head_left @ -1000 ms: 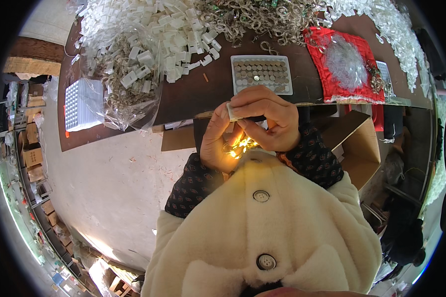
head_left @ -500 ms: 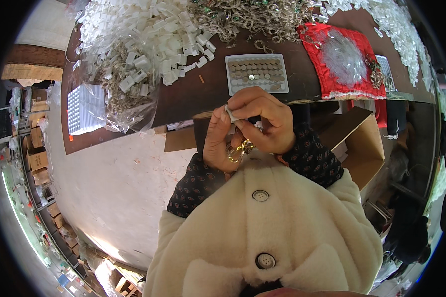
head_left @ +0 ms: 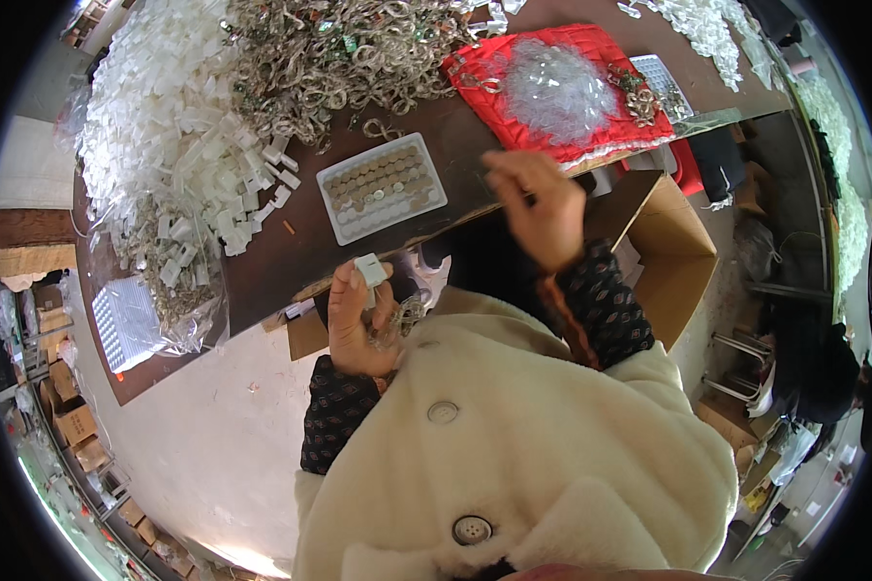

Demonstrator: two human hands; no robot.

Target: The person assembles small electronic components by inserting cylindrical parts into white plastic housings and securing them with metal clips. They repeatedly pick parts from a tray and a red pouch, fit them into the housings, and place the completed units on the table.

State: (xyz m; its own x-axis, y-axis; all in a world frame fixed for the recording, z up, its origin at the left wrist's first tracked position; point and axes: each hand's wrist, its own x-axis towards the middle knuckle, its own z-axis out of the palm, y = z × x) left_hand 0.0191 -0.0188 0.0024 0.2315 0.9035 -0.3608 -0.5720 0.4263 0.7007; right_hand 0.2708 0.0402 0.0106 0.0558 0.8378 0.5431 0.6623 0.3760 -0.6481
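My left hand (head_left: 363, 324) is closed, pinching a small white plastic case (head_left: 370, 270) between thumb and fingers at the table's front edge. A loose coil of thin, shiny wire (head_left: 409, 315) hangs by its palm. Over the table edge, just in front of the red quilted cloth, my right hand (head_left: 543, 208) is raised with fingers partly bent and the thumb apart; nothing shows in it. A white tray (head_left: 350, 235) lies between and beyond the hands, holding rows of round button cells (head_left: 378, 179), some brownish and a few silvery.
A large heap of white plastic cases (head_left: 165, 126) covers the table's left, beside a pile of coiled wire strings (head_left: 349, 58). Clear plastic strips (head_left: 557, 92) lie on the red cloth (head_left: 480, 73). Stacked white trays (head_left: 126, 320) stand front left; an open cardboard box (head_left: 673, 247) is below right.
My hands have parted: the right let go of the white case and moved right toward the red cloth. The left keeps the case, lower and farther left. The view has turned.
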